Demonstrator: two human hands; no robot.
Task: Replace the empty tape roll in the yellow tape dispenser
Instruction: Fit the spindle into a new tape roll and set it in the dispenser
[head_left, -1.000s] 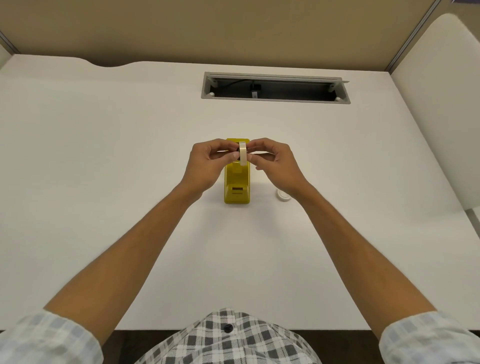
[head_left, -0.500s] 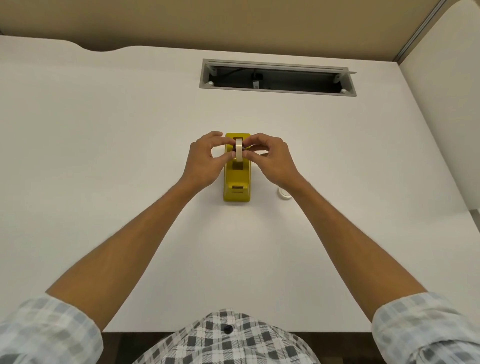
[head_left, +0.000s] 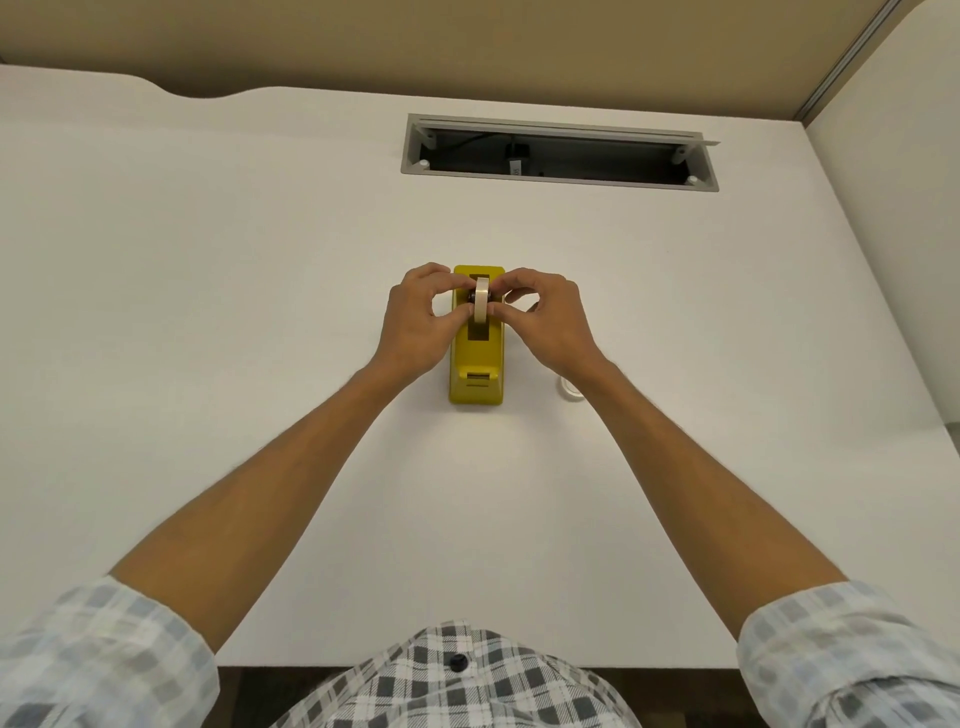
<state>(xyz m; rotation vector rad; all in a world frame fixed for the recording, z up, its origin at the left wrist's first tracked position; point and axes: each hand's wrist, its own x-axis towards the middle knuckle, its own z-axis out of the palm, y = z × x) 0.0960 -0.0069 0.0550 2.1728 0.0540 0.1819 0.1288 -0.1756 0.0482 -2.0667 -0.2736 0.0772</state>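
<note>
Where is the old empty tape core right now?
In the head view, a small white ring that looks like the empty core lies on the white desk, just right of the yellow tape dispenser, partly hidden under the right wrist.

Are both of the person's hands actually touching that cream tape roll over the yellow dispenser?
Touching. The head view shows the left hand and right hand pinching the tape roll from either side, above the yellow dispenser.

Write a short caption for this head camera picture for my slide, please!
Both hands, left hand and right hand, pinch a tape roll over the yellow tape dispenser.
</note>
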